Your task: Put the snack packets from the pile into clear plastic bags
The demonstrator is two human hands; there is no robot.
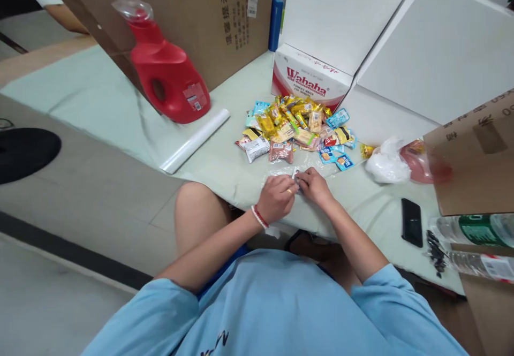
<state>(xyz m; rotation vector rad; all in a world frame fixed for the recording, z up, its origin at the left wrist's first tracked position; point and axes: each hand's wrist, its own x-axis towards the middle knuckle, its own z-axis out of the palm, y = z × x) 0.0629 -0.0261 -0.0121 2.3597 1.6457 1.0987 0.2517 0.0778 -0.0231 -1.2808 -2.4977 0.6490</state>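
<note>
Between my two hands, near the front edge of the table, is a small whitish packet (296, 172), mostly covered by fingers. My left hand (277, 198), with a ring and a beaded bracelet, is closed on its left side. From the right, my right hand (315, 186) pinches the same packet with bent fingers. Just beyond lies a heap of wrapped snacks (287, 120), mostly yellow, with blue, pink and white wrappers among them. A pinkish-brown snack pack (281, 152) and a white snack pack (256, 148) lie at the heap's near side, closest to my hands.
A red jug (176, 72) and a plastic film roll (196, 141) are on the left. Behind the heap stands a Wahaha carton (309, 80). On the right are a white plastic bag (388, 162), a phone (412, 222) and bottles (477, 230). A person's arm (66, 17) shows at upper left.
</note>
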